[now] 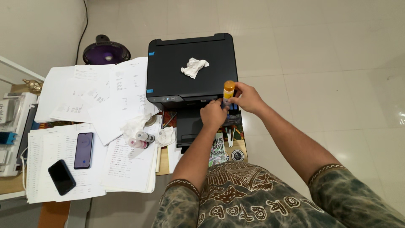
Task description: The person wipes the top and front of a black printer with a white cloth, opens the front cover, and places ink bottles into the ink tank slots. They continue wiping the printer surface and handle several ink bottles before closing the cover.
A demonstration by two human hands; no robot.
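A black printer [181,71] stands on a low table, with a crumpled white tissue [194,67] on its lid. My right hand [248,98] grips a small ink bottle with a yellow-orange end [228,90], held upright at the printer's front right corner. My left hand [213,115] rests on the printer's front beside that bottle, fingers curled against the tank area; whether it holds anything I cannot tell.
Loose printed sheets [97,97] cover the table left of the printer. Two small ink bottles [141,139] lie among crumpled tissues [135,125]. Two dark phones [83,150] [61,177] lie on papers. A purple fan [106,51] stands on the tiled floor behind.
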